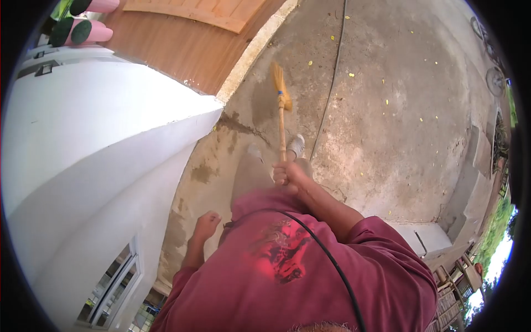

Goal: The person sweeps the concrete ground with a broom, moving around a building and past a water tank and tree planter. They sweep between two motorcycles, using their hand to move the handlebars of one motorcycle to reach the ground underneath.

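My right hand is wrapped round the wooden handle of a broom, in front of my body. The broom's yellow bristles spread over the concrete floor, beyond my shoes. My left hand hangs at my left side with its fingers curled in, near the dark red shirt; nothing shows in it, though the inside of its fingers is hidden.
On the left stands a white wall with a window. A brown wooden surface lies at the upper left. A hose runs along the floor, among scattered yellow leaves. A low ledge is on the right.
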`<action>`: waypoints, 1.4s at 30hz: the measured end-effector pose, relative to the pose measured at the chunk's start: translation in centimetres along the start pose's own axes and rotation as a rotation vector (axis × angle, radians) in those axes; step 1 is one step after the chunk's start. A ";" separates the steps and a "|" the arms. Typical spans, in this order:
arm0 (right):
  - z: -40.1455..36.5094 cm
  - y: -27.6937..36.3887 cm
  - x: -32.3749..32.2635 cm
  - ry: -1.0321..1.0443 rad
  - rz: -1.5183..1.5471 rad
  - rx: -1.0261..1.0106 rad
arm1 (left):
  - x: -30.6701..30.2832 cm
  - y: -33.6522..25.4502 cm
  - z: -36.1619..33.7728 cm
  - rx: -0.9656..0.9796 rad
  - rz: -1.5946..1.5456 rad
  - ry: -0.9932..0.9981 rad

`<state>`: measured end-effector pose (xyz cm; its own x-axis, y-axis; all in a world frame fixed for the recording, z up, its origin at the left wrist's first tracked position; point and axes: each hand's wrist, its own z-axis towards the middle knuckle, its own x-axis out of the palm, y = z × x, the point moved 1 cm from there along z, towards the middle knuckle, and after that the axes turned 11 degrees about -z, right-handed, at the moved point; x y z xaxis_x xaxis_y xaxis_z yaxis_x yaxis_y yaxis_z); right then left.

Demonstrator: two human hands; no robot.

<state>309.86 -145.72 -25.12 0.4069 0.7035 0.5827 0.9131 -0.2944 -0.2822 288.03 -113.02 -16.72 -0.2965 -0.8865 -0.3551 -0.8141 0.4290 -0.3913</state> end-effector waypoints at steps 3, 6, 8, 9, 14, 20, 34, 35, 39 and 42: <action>4.4 -1.5 2.4 0.098 0.085 0.230 | -1.4 -2.2 1.8 0.050 0.005 -0.010; 10.2 -1.8 3.4 0.188 0.061 0.398 | -3.5 -2.2 4.0 0.053 0.020 -0.013; 14.4 -0.5 4.6 0.168 -0.081 0.393 | -4.9 -2.4 5.8 0.024 0.010 -0.030; 16.8 1.1 4.4 0.085 -0.045 0.447 | -5.5 -2.1 6.1 -0.004 -0.004 -0.045; 22.6 20.6 3.4 -0.016 0.206 -0.025 | -8.4 -0.4 7.1 -0.092 -0.120 -0.118; 17.4 36.9 6.3 -0.242 0.104 -0.360 | -7.5 3.9 6.4 -0.169 -0.127 -0.093; 13.2 19.5 10.4 -0.010 0.107 0.090 | -12.6 -10.6 18.6 -0.076 -0.012 0.020; 14.6 20.9 10.5 -0.008 0.168 0.134 | -13.6 -13.1 19.6 -0.060 0.004 0.001; 19.2 28.7 8.3 -0.026 0.222 0.221 | -16.8 -22.2 23.4 0.025 0.126 -0.097; 17.1 39.0 6.9 -0.174 0.063 -0.008 | -17.3 -31.2 24.3 -0.037 0.191 -0.059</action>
<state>347.83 -141.28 -45.20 0.4532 0.7845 0.4233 0.8863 -0.3462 -0.3075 330.71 -106.84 -19.02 -0.4183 -0.7774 -0.4698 -0.7641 0.5808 -0.2808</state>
